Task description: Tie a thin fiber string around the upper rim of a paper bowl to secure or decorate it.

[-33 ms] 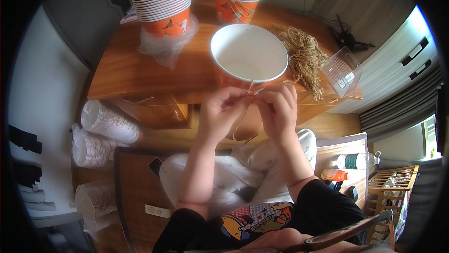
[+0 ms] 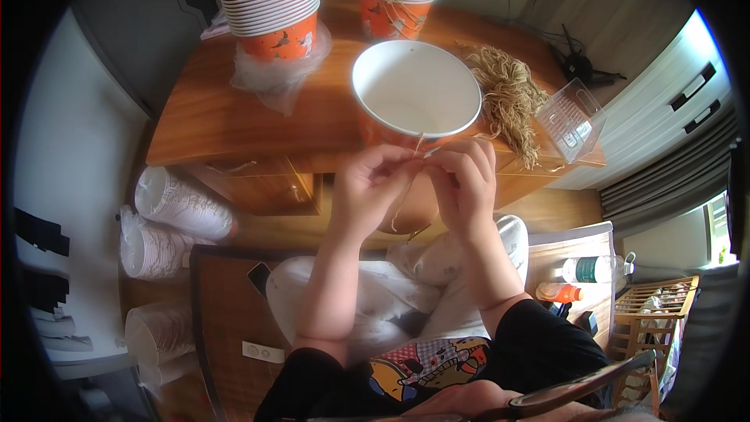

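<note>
A large paper bucket (image 2: pixel 416 88), white inside and orange outside, stands at the near edge of the wooden table (image 2: pixel 211 121). A thin tan string (image 2: pixel 405 197) runs from its rim down between my hands. My left hand (image 2: pixel 367 188) pinches the string just below the rim. My right hand (image 2: pixel 465 180) pinches it too, fingertips almost touching the left hand's. Both hands sit close against the bucket's near wall, above my lap.
A tall stack of matching cups (image 2: pixel 269 0) in loose plastic wrap and a shorter stack (image 2: pixel 394 0) stand at the back. A bundle of tan strings (image 2: pixel 508 98) and a clear plastic box (image 2: pixel 570 119) lie right. Sleeves of white cups (image 2: pixel 176 207) lie on the floor left.
</note>
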`<move>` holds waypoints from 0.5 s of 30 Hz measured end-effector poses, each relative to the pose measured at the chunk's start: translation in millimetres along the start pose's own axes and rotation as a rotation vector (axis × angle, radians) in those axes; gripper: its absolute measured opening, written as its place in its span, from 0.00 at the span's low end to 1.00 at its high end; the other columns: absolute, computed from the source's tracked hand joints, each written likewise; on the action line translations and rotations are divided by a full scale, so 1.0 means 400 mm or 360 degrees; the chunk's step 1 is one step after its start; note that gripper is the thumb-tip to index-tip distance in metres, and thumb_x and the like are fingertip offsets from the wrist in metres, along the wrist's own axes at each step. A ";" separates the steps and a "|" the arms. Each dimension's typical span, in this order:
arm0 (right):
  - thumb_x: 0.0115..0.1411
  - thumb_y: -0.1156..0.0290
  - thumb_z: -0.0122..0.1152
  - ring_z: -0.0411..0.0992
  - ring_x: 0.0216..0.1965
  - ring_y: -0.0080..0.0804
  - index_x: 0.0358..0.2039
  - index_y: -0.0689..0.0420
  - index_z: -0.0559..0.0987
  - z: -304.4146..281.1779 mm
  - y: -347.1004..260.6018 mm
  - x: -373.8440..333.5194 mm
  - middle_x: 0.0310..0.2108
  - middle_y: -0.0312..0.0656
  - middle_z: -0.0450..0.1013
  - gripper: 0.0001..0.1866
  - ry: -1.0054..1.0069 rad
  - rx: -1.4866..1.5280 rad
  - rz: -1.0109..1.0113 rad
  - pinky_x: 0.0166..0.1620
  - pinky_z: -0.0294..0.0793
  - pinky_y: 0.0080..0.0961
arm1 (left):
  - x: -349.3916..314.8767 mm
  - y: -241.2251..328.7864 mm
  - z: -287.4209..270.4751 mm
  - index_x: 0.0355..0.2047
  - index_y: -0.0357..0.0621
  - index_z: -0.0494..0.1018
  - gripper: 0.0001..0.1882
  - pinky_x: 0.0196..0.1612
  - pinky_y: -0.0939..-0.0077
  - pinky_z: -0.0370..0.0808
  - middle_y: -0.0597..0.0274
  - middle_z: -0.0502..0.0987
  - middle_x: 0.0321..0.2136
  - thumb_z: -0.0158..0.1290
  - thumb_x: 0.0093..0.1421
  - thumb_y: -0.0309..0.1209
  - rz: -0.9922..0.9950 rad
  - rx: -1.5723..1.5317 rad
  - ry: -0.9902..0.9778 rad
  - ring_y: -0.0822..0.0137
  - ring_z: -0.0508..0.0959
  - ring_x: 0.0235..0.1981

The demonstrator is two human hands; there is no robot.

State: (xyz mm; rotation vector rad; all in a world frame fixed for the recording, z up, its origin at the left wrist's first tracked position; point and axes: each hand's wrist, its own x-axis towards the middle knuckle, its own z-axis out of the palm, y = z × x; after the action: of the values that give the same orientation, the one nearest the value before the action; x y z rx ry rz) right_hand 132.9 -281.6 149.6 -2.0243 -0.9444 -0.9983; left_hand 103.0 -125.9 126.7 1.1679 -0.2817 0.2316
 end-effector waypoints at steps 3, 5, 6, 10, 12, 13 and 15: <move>0.49 0.73 0.67 0.69 0.37 0.35 0.33 0.52 0.79 -0.001 0.002 0.006 0.33 0.33 0.74 0.09 -0.0006 -0.0096 -0.0043 0.43 0.63 0.31 | -0.003 0.006 0.009 0.39 0.34 0.76 0.06 0.41 0.83 0.75 0.62 0.80 0.35 0.55 0.60 0.19 0.0100 0.0151 0.0082 0.76 0.78 0.35; 0.49 0.72 0.67 0.69 0.38 0.35 0.33 0.51 0.79 -0.001 0.003 0.011 0.33 0.33 0.73 0.09 -0.0017 -0.0129 -0.0074 0.43 0.63 0.31 | -0.005 0.019 0.015 0.37 0.35 0.77 0.06 0.35 0.84 0.73 0.65 0.80 0.33 0.56 0.59 0.19 0.0169 0.0341 0.0138 0.79 0.76 0.31; 0.49 0.72 0.67 0.69 0.37 0.34 0.33 0.51 0.79 -0.001 0.002 0.014 0.32 0.32 0.73 0.10 0.0000 -0.0153 -0.0097 0.43 0.63 0.31 | -0.005 0.021 0.016 0.37 0.35 0.77 0.06 0.35 0.84 0.73 0.65 0.80 0.33 0.56 0.59 0.19 0.0175 0.0338 0.0149 0.79 0.76 0.31; 0.47 0.72 0.69 0.68 0.37 0.32 0.33 0.49 0.80 -0.003 -0.008 0.030 0.32 0.31 0.73 0.11 0.0067 -0.0218 -0.0192 0.42 0.63 0.29 | -0.002 0.028 0.013 0.34 0.38 0.79 0.07 0.31 0.82 0.71 0.64 0.79 0.29 0.60 0.54 0.18 0.0562 0.0863 0.0353 0.76 0.76 0.28; 0.45 0.71 0.70 0.68 0.37 0.32 0.33 0.48 0.81 -0.007 -0.007 0.039 0.32 0.30 0.73 0.12 0.0096 -0.0240 -0.0232 0.41 0.64 0.29 | 0.000 0.033 0.014 0.33 0.39 0.79 0.07 0.31 0.81 0.72 0.62 0.78 0.28 0.61 0.52 0.19 0.0724 0.1102 0.0416 0.74 0.76 0.28; 0.45 0.71 0.70 0.68 0.36 0.32 0.33 0.47 0.82 -0.008 -0.005 0.043 0.32 0.30 0.72 0.12 0.0106 -0.0260 -0.0255 0.41 0.64 0.30 | 0.000 0.039 0.020 0.32 0.39 0.80 0.08 0.31 0.79 0.72 0.61 0.78 0.27 0.62 0.50 0.19 0.0814 0.1228 0.0482 0.71 0.77 0.27; 0.44 0.70 0.70 0.68 0.36 0.32 0.34 0.46 0.82 -0.007 -0.004 0.048 0.32 0.30 0.72 0.13 0.0112 -0.0268 -0.0283 0.41 0.64 0.30 | -0.001 0.042 0.023 0.31 0.40 0.80 0.09 0.30 0.77 0.72 0.60 0.78 0.26 0.63 0.48 0.19 0.0900 0.1361 0.0562 0.67 0.77 0.27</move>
State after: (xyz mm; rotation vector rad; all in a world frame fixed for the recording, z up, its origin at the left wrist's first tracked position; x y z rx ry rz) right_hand 139.2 -277.3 167.7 -2.0529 -1.0472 -1.2750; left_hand 96.2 -128.3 144.5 1.8341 -0.1938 1.1247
